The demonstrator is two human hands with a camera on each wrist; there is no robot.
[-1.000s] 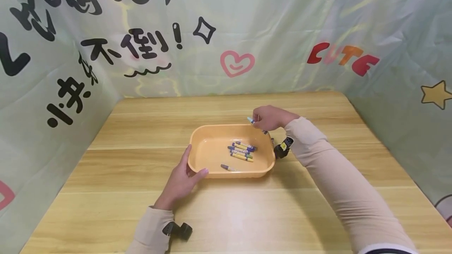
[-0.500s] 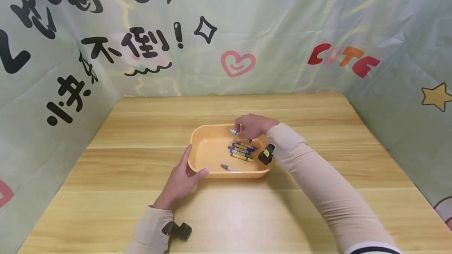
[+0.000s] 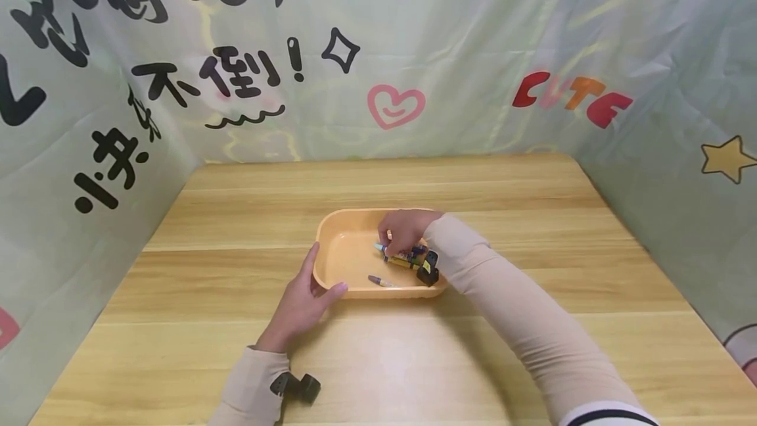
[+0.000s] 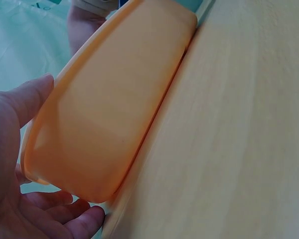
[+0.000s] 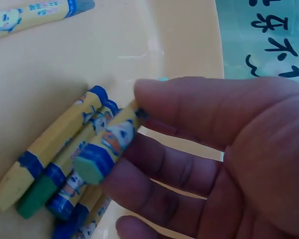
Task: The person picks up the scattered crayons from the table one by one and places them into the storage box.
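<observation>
My left hand [image 3: 301, 304] grips the near left corner of an orange plastic tray [image 3: 345, 265]. In the left wrist view its thumb lies on the rim, and the other fingers curl round the tray's end. My right hand [image 3: 405, 229] is inside the tray, pinching a light blue crayon [image 5: 109, 142] between thumb and fingers. Just beside that crayon lies a row of several crayons [image 5: 55, 149] with yellow and blue wrappers, one tipped green, one pale yellow. A lone grey-tipped crayon [image 3: 381, 281] rests near the tray's front wall.
The tray stands on a wooden table [image 3: 248, 215]. A printed cloth [image 3: 461, 38] rises behind the table and along both sides. Small black cameras [image 3: 428, 268] are strapped at the wrists.
My right hand has moved left and down from beyond the tray's far right rim into the tray, carrying the light blue crayon to the row. My left hand has stayed at the corner.
</observation>
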